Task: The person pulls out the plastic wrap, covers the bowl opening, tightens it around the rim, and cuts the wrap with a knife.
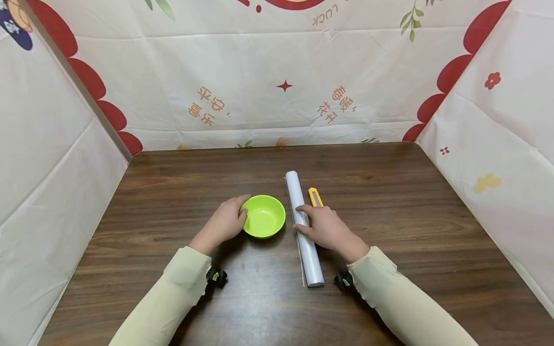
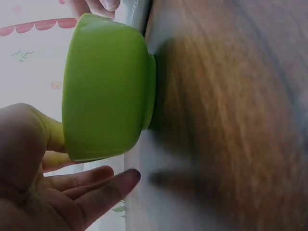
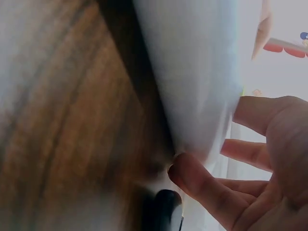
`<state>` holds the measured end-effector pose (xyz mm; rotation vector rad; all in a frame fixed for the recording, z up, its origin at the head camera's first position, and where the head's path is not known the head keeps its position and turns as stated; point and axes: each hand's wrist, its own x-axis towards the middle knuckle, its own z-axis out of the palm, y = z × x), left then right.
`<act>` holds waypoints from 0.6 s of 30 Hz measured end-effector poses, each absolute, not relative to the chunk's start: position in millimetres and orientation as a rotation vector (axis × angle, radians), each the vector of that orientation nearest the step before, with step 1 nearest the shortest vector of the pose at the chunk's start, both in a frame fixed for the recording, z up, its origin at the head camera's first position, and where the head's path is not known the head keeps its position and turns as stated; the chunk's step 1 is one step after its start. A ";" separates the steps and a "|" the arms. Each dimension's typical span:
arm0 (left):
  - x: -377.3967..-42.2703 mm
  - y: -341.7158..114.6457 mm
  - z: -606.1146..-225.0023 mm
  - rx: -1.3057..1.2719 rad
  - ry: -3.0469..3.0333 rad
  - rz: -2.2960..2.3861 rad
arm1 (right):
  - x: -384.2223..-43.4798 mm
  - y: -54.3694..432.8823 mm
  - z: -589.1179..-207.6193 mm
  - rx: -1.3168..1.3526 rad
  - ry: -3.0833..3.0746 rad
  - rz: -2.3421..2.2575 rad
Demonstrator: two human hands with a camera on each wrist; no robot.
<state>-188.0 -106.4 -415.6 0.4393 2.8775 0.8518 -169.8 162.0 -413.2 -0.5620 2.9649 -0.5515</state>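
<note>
A lime green bowl stands upright on the table, left of the middle. At its left rim my left hand pinches the edge, thumb over the inside; the left wrist view shows the other fingers extended beside the bowl. Just right of the bowl lies a long roll of shiny whitish plastic film, with a clear loose edge along its left side. My right hand holds the roll around its middle, thumb and index finger reaching across the top. A yellow utility knife lies beyond that hand, partly hidden by it.
The dark wood-grain table has printed white cloth standing along its back and both sides. A black wrist camera sits under the left sleeve, another camera under the right.
</note>
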 end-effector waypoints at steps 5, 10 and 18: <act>-188.6 -104.8 -417.9 0.400 2.882 0.904 | -168.3 160.6 -413.6 -0.538 2.971 -0.563; -188.7 -105.4 -418.3 0.381 2.882 0.931 | -168.4 162.7 -412.0 -0.520 2.965 -0.607; -188.0 -108.6 -416.6 0.371 2.842 0.972 | -170.8 164.2 -409.3 -0.504 2.910 -0.661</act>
